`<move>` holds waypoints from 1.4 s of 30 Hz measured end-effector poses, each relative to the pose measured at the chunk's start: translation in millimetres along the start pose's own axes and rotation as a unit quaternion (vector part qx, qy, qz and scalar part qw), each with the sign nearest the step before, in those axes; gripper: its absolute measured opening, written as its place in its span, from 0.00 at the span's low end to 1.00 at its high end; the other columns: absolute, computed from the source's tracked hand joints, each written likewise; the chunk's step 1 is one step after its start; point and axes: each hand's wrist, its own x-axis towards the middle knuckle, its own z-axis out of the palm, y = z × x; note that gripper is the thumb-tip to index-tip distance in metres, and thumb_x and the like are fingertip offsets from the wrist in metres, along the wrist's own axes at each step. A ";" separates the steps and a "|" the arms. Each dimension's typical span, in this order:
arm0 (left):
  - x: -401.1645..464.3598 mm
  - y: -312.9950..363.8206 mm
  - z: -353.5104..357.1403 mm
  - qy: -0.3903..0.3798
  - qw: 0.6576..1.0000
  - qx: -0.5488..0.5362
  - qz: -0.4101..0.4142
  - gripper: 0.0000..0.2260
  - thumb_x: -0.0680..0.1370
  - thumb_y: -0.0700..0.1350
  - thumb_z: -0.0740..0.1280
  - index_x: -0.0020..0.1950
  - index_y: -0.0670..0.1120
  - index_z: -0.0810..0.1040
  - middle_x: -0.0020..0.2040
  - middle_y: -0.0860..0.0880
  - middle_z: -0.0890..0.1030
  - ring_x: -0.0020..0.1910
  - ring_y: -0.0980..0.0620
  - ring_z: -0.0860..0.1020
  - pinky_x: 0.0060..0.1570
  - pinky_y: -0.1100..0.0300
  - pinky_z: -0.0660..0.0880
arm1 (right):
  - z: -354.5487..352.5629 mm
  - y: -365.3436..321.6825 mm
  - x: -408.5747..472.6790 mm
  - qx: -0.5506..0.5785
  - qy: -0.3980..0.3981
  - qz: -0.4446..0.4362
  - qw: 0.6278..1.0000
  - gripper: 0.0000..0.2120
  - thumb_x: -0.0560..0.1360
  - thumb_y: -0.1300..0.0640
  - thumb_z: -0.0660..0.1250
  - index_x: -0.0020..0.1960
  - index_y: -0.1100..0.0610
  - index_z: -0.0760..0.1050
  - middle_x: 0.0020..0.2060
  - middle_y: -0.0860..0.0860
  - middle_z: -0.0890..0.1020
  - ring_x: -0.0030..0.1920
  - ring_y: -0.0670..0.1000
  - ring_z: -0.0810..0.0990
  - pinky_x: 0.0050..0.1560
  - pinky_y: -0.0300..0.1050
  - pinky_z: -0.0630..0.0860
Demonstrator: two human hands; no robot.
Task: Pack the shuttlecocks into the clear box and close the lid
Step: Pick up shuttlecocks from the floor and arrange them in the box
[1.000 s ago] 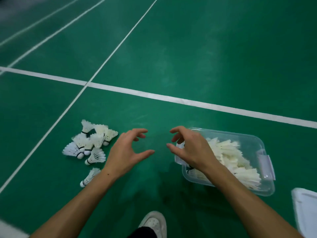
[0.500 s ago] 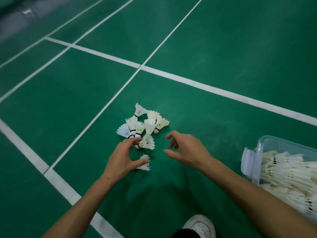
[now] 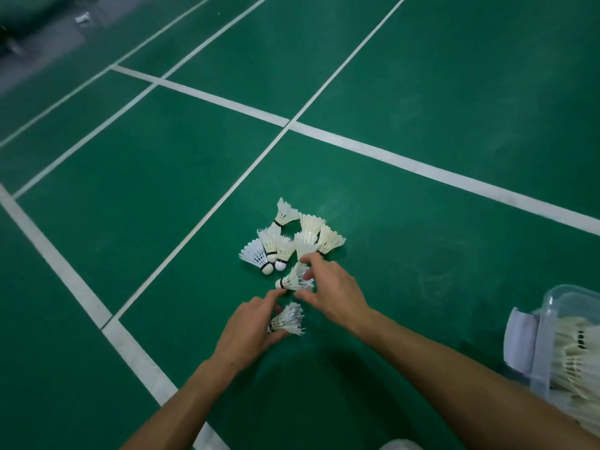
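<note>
Two shuttlecocks lie nearest my hands on the green court floor (image 3: 422,92), with a loose heap of about seven more (image 3: 292,238) just beyond my fingertips. My left hand (image 3: 250,329) curls round the nearest shuttlecock (image 3: 287,319), thumb beneath it and fingers above, so I read it as a grip in the making or just made. My right hand (image 3: 334,287) has its fingers bent over the second shuttlecock (image 3: 293,280), thumb and forefinger either side of the feather skirt; whether they already pinch it I cannot tell. The clear box (image 3: 552,306) sits well off to the right of my right forearm, lid off or swung aside, and already crowded with shuttlecocks (image 3: 581,352); its white latch (image 3: 521,342) faces my arm. I judge the pack to be mostly done, with this last heap outstanding and the lid not yet shut. Handling note: each shuttlecock should be nearly weightless, the feather skirt springy but easily crushed or frayed, the rounded cork base firm. The safest hold is at the cork or the banded neck just above it, lightly; several may be gathered by cupping rather than squeezing. White court lines (image 3: 389,157) cross beyond the heap and to the left of my left forearm.
</note>
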 end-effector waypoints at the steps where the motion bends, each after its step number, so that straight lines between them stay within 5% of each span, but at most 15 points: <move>1: 0.2 -2.9 -0.1 -0.006 1.000 -0.008 0.000 0.38 0.75 0.58 0.77 0.78 0.61 0.58 0.62 0.56 0.82 0.61 0.54 0.79 0.61 0.53 0.78 | 3.4 -0.4 2.1 -0.008 -0.001 -0.005 1.000 0.31 0.76 0.47 0.76 0.73 0.48 0.66 0.58 0.46 0.84 0.59 0.49 0.81 0.57 0.53 0.81; 5: -3.7 -22.4 -12.2 -0.041 0.993 -0.111 -0.029 0.39 0.73 0.51 0.80 0.78 0.57 0.63 0.57 0.59 0.81 0.55 0.61 0.80 0.61 0.61 0.78 | 9.0 3.4 8.0 -0.027 0.023 -0.033 0.999 0.27 0.79 0.53 0.74 0.72 0.48 0.64 0.48 0.44 0.85 0.50 0.49 0.84 0.49 0.53 0.82; 8: 2.5 -41.2 -31.5 0.006 0.987 -0.151 -0.054 0.29 0.72 0.45 0.82 0.69 0.53 0.74 0.55 0.56 0.79 0.50 0.55 0.81 0.55 0.64 0.79 | 2.2 11.6 7.3 -0.005 0.030 -0.033 0.999 0.24 0.80 0.54 0.72 0.71 0.48 0.65 0.47 0.43 0.84 0.47 0.49 0.82 0.47 0.53 0.82; 12: 41.4 -60.1 -56.0 0.058 0.982 -0.158 -0.083 0.17 0.70 0.43 0.83 0.55 0.46 0.82 0.67 0.52 0.71 0.44 0.52 0.82 0.53 0.70 0.78 | -9.7 24.9 -5.5 0.029 0.020 -0.021 0.999 0.24 0.80 0.53 0.72 0.71 0.46 0.64 0.47 0.40 0.82 0.48 0.47 0.82 0.50 0.52 0.82; 14: 61.3 -58.8 -65.0 0.042 0.973 -0.200 -0.111 0.16 0.70 0.44 0.83 0.55 0.45 0.84 0.75 0.56 0.63 0.42 0.55 0.84 0.54 0.66 0.80 | -14.8 31.0 -16.9 0.041 0.020 -0.020 0.999 0.25 0.80 0.53 0.72 0.72 0.45 0.64 0.47 0.40 0.81 0.49 0.46 0.82 0.51 0.52 0.81; 16: 74.8 -50.3 -69.1 0.007 0.960 -0.249 -0.129 0.18 0.68 0.48 0.84 0.55 0.49 0.86 0.76 0.57 0.66 0.45 0.55 0.86 0.56 0.55 0.82 | -20.0 36.5 -30.7 0.049 0.025 -0.025 0.998 0.24 0.80 0.52 0.71 0.71 0.45 0.64 0.46 0.38 0.80 0.48 0.46 0.81 0.52 0.52 0.81; 19: 73.9 -32.0 -68.5 -0.027 0.932 -0.327 -0.154 0.24 0.63 0.54 0.85 0.55 0.47 0.86 0.57 0.47 0.88 0.49 0.44 0.88 0.59 0.44 0.83 | -28.7 42.5 -50.1 0.060 0.038 -0.027 0.997 0.22 0.80 0.52 0.71 0.70 0.44 0.65 0.44 0.36 0.78 0.48 0.45 0.80 0.52 0.52 0.80; 22: 59.5 -14.1 -67.9 -0.006 0.925 -0.344 -0.161 0.35 0.55 0.66 0.84 0.53 0.47 0.85 0.46 0.47 0.90 0.49 0.40 0.88 0.55 0.47 0.83 | -39.1 46.0 -66.4 0.073 0.054 -0.024 0.996 0.22 0.80 0.53 0.71 0.68 0.43 0.66 0.42 0.34 0.77 0.47 0.46 0.81 0.52 0.54 0.80; 28: 28.0 41.8 -81.5 0.049 0.959 -0.275 -0.056 0.14 0.70 0.50 0.83 0.51 0.48 0.85 0.49 0.50 0.87 0.46 0.49 0.86 0.51 0.48 0.83 | -80.8 39.3 -109.2 0.117 0.126 -0.030 0.985 0.21 0.78 0.55 0.72 0.68 0.44 0.69 0.43 0.39 0.80 0.44 0.45 0.81 0.50 0.55 0.81; 32: 23.4 118.4 -93.0 0.059 0.961 -0.263 0.064 0.12 0.71 0.46 0.82 0.50 0.48 0.83 0.49 0.48 0.83 0.44 0.49 0.82 0.45 0.51 0.81 | -131.4 42.4 -156.9 0.148 0.182 -0.032 0.972 0.21 0.79 0.58 0.73 0.69 0.49 0.71 0.45 0.42 0.81 0.45 0.46 0.83 0.51 0.53 0.82; 37: 23.2 230.2 -87.4 0.075 0.944 -0.271 0.174 0.12 0.70 0.47 0.82 0.49 0.50 0.83 0.46 0.52 0.80 0.37 0.62 0.74 0.37 0.72 0.68 | -196.1 73.2 -227.6 0.171 0.279 0.015 0.945 0.21 0.78 0.61 0.74 0.69 0.52 0.74 0.45 0.45 0.82 0.45 0.46 0.84 0.51 0.44 0.83; 42: 16.8 309.9 -61.1 0.034 0.933 -0.271 0.236 0.14 0.70 0.52 0.82 0.52 0.52 0.84 0.51 0.53 0.81 0.43 0.56 0.78 0.37 0.63 0.74 | -237.0 116.1 -302.5 0.169 0.369 0.086 0.910 0.21 0.78 0.61 0.75 0.69 0.53 0.75 0.45 0.46 0.82 0.46 0.45 0.84 0.49 0.39 0.83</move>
